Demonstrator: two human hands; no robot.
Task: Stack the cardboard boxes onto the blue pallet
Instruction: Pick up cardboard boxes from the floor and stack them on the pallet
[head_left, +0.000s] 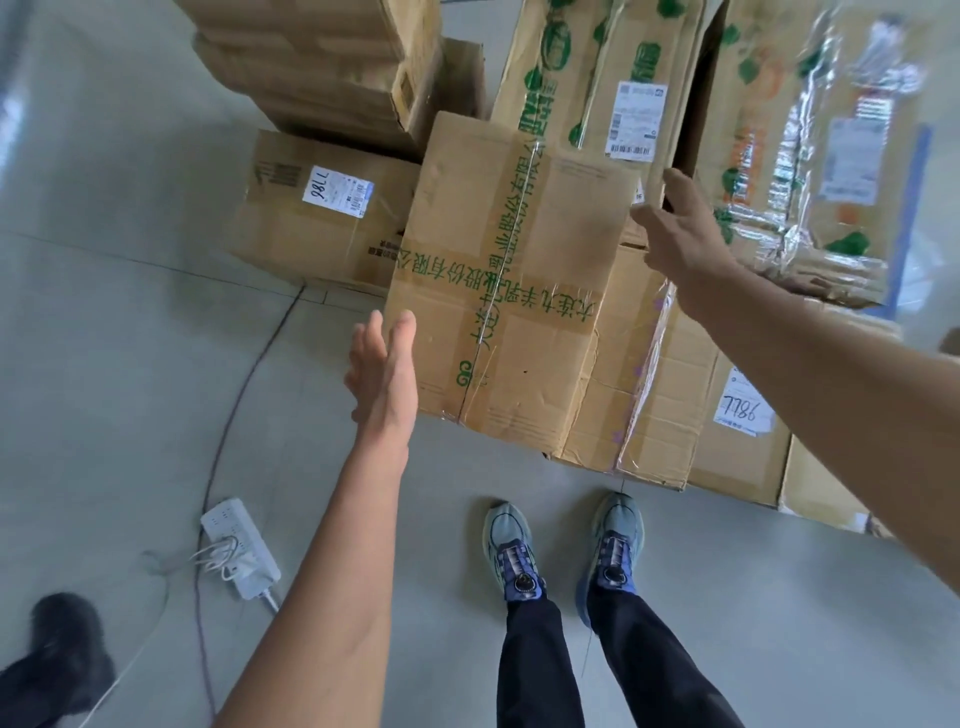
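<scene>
I see both arms stretched forward. The left hand (383, 366) is flat, fingers straight, just beside the near-left corner of the taped box (506, 280) — released, grasping nothing. The right hand (675, 234) spreads loose at its far-right corner. The box lies atop other boxes (654, 384).

Brightness: even, soft daylight tone; the grey floor (130, 364) reads pale and uniformly lit.
Glare: clear tape and plastic wrap on the upper-right carton (810, 156) throw bright white highlights.
Shadows: faint and diffuse, thin under the shoes (561, 551) and box edges.
Blur: strong smear at the upper right and upper left; the dark object at the lower-left corner (57, 660) is soft.
Sharpness: green print on the central box (509, 280) stays legible.
Distortion: wide-angle bowing; floor lines curve toward the edges.
</scene>
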